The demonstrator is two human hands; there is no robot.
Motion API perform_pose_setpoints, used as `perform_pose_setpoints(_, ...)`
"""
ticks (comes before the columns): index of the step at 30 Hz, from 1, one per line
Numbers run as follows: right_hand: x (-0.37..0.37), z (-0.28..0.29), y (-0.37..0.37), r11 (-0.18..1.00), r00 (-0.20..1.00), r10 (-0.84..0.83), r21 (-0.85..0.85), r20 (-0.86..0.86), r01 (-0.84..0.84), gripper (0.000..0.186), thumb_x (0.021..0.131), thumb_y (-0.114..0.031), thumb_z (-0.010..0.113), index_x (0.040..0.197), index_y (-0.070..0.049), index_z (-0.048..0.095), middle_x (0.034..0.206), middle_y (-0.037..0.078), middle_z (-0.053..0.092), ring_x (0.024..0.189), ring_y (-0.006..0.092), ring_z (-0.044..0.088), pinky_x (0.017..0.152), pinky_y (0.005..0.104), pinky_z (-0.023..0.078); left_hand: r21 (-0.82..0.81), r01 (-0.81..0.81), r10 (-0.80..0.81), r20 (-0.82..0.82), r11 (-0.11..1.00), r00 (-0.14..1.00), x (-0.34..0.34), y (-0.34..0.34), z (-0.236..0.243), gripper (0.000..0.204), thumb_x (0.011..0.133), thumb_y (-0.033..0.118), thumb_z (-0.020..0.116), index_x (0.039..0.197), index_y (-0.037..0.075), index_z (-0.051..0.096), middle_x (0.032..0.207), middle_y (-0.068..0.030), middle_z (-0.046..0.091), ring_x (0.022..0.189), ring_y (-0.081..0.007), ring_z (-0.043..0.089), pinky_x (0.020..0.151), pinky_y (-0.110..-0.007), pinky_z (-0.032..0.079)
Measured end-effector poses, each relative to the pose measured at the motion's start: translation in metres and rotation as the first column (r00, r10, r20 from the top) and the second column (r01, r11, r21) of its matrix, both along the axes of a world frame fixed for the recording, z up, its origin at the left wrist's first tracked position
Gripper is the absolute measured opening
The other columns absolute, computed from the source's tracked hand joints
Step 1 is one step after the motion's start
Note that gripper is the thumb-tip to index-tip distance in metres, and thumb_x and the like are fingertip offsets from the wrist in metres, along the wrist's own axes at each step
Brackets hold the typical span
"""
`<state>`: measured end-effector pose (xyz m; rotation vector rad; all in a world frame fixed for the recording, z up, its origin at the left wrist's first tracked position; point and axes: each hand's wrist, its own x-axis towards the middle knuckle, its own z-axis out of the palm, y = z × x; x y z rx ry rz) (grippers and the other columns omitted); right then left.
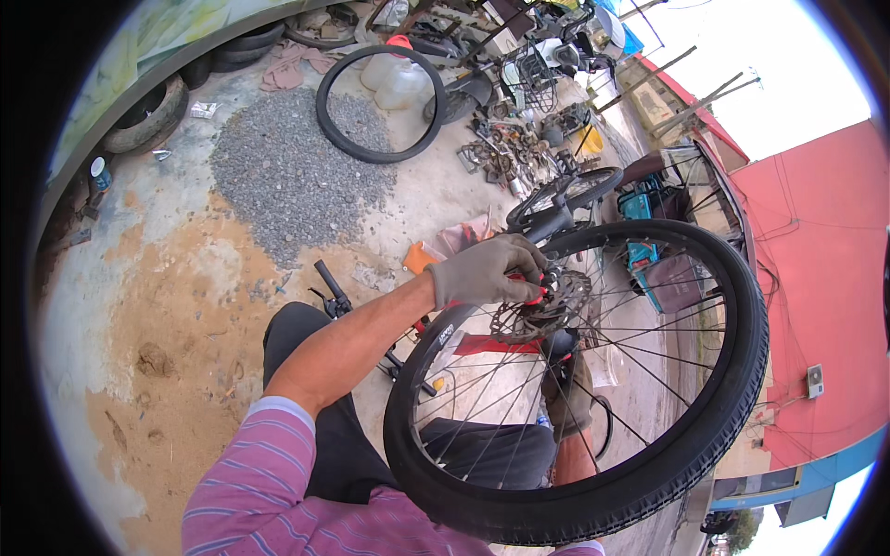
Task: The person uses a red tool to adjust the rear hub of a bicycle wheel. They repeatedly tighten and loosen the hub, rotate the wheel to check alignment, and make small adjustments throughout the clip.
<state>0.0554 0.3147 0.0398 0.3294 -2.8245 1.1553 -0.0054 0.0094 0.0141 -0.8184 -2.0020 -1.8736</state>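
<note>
A bicycle wheel (753, 347) with a knobby black tyre and thin dark spokes stands tilted in front of me. Around its hub sits a metal brake disc (575, 295) with cut-outs. My left hand (487, 269), in a grey-brown glove, has its fingers closed at the hub, on a small red part (536, 298) beside the disc. Behind the spokes is my right hand (567, 398), also gloved and closed, just below a rounded black piece (559, 345). What it grips is mostly hidden. Handlebars with a black grip (332, 280) show left of the wheel.
A loose tyre (324, 116) lies on grey gravel (278, 176), around white jugs (403, 85). Metal parts (519, 153) are heaped farther back, near parked bikes (528, 79). Old tyres (153, 120) line the left wall. A covered teal vehicle (638, 227) stands at right.
</note>
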Motion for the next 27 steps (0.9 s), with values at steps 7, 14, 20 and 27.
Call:
perform_pose_setpoints(7,-0.003,-0.006,-0.001,0.97,1.0,0.002,-0.242,-0.03,-0.009,0.021,0.104,-0.024,0.056,0.105,-0.005,0.064,0.073,0.002,0.056,0.059,0.0107,0.053,0.05,0.0278,0.041,-0.015,-0.013,0.014,0.04,1.0,0.999,0.002,-0.002,0.004,0.031,0.089,0.033,0.079,0.096,0.003,0.078,0.128,-0.0145,0.066,0.126,-0.0267,0.057,0.109,-0.039,0.044)
perform_pose_setpoints(14,-0.004,-0.004,0.004,0.925,0.889,0.247,0.367,-0.386,-0.098,0.037,0.088,-0.004,0.064,0.125,-0.001,0.063,0.089,0.015,0.064,0.074,0.0302,0.064,0.063,0.0412,0.05,-0.009,-0.002,0.003,0.096,1.0,0.995,0.005,-0.004,0.009,0.03,0.09,0.03,0.078,0.096,0.001,0.076,0.123,-0.0129,0.068,0.121,-0.0251,0.06,0.105,-0.038,0.047)
perform_pose_setpoints(20,-0.011,-0.009,0.004,0.874,0.769,0.387,0.469,-0.508,-0.129,0.031,0.093,-0.01,0.064,0.122,0.0,0.062,0.09,0.013,0.065,0.074,0.0255,0.064,0.062,0.0387,0.051,0.049,0.036,-0.042,0.115,0.998,0.993,-0.001,-0.007,0.003,0.025,0.093,0.025,0.076,0.097,0.0,0.074,0.122,-0.0112,0.068,0.118,-0.0229,0.061,0.104,-0.036,0.047)
perform_pose_setpoints(27,-0.005,-0.028,-0.002,0.625,0.966,-0.061,-0.745,0.253,0.234,0.022,0.11,-0.028,0.054,0.112,-0.008,0.064,0.086,-0.005,0.061,0.064,-0.0005,0.051,0.051,0.0159,0.039,0.041,0.062,-0.06,-0.04,0.997,0.997,-0.006,-0.01,-0.008,0.022,0.094,0.023,0.075,0.096,0.001,0.073,0.122,-0.0108,0.068,0.12,-0.0231,0.059,0.106,-0.037,0.046)
